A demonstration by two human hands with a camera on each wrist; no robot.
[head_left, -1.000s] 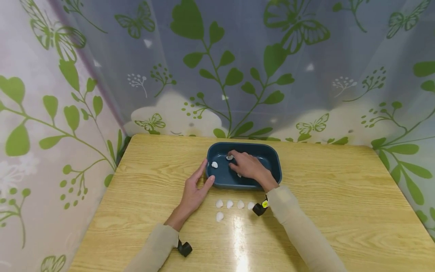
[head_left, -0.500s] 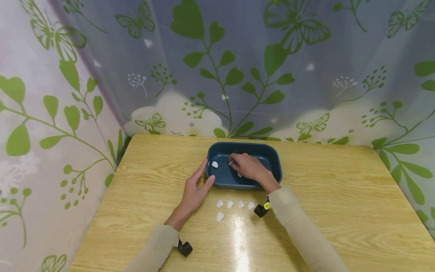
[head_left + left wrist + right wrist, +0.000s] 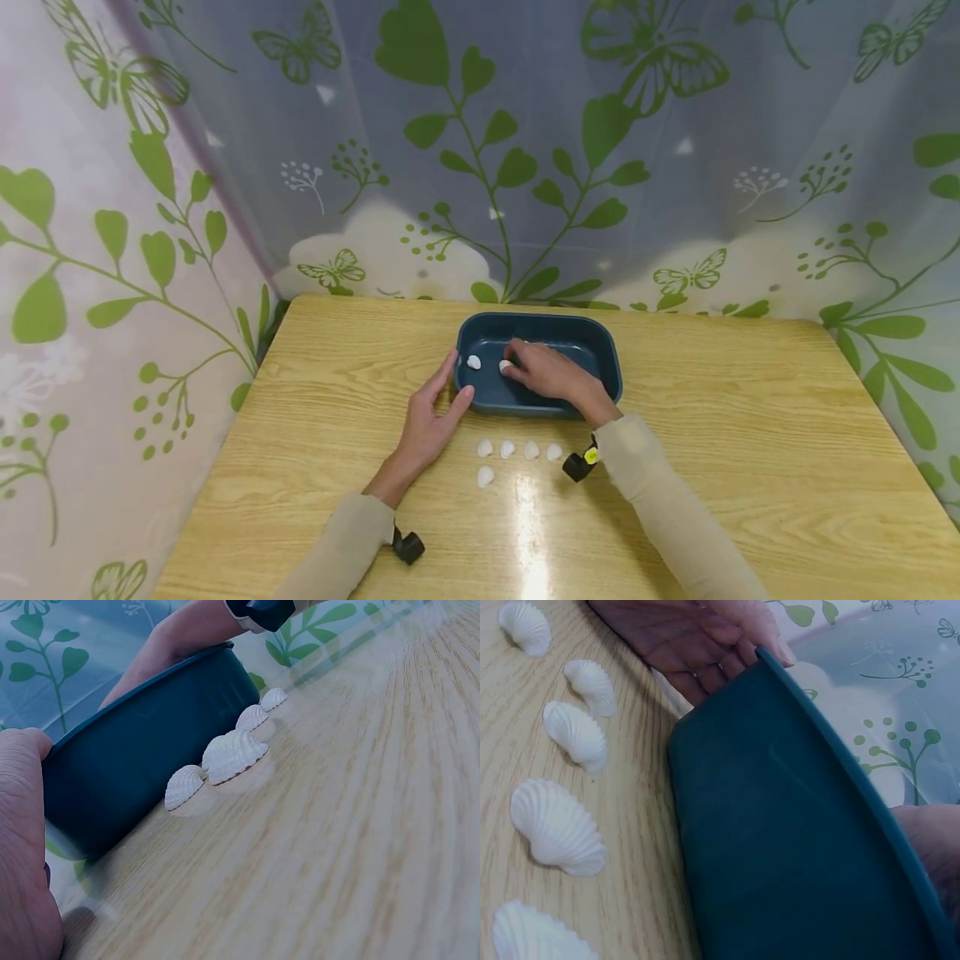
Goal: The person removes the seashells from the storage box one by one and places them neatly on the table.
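A dark blue rectangular basin (image 3: 525, 412) sits on the wooden table. My right hand (image 3: 551, 372) reaches into it, pinching a white seashell (image 3: 505, 367) between thumb and fingers. To the left of that lies another white seashell (image 3: 474, 362) on the basin floor. My left hand (image 3: 427, 427) rests against the basin's left end, fingers extended along the side and thumb at the near corner. In the right wrist view, the thumb of the left hand (image 3: 705, 637) lies along the rim. The right wrist view hides the right fingertips behind the basin wall (image 3: 780, 802).
On the table in front of the basin, several ribbed white seashells (image 3: 531, 451) form a row, with a single seashell (image 3: 485, 477) nearer me below its left end. A patterned curtain (image 3: 480, 167) hangs behind the table (image 3: 360, 350), and another covers the left side.
The right fingers have closed on a seashell in the basin and brought it slightly nearer me, its white face now showing. The left hand and the seashells on the table stay put.
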